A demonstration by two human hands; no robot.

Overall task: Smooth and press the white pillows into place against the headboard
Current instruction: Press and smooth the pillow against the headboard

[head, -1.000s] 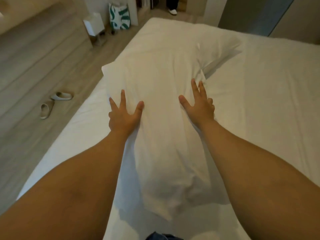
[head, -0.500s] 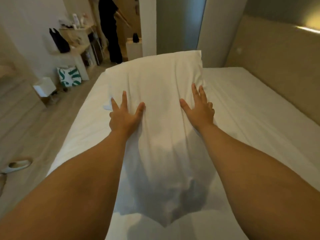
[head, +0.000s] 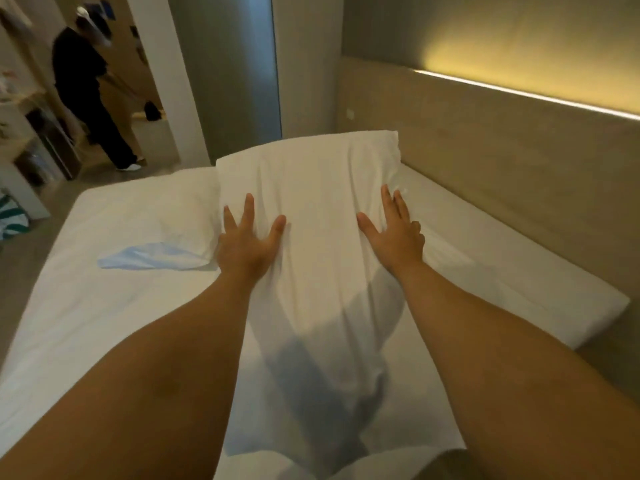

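White pillow (head: 311, 216) sits mid-frame, held lengthwise betw both hands above the bed (head: 104, 306); far end raised toward 12 o'clock, near end hanging slack & shadowed toward 6. Left hand (head: 247, 249) flat on its left side, fingers spread wide, palm pressing the fabric, not wrapped round anything I can see. Right hand (head: 394, 237) on the right edge, thumb splayed over the top face, other fingers curled at the side seam; whether they pinch the cloth, can't tell. Both forearms run in from 7 & 5 o'clock. Headboard (head: 502, 174), beige padded panel, lies at 2–3 o'clock w/ a warm light strip (head: 519, 91) along its top; pillow's far right corner is near it but apart. Nothing sits betw pillow & headboard except bare mattress sheet. At 9 o'clock a pale blue-tinged cloth (head: 149, 259) lies crumpled on the sheet, just beside the left wrist. At 10–11 o'clock, well apart, a person in dark clothes (head: 90, 98) stands on the floor by shelving (head: 20, 133); a green-white bag (head: 12, 218) at the left edge. Pillow case is plain white, softly creased w/ lengthwise folds, top end plump, lower part limp.
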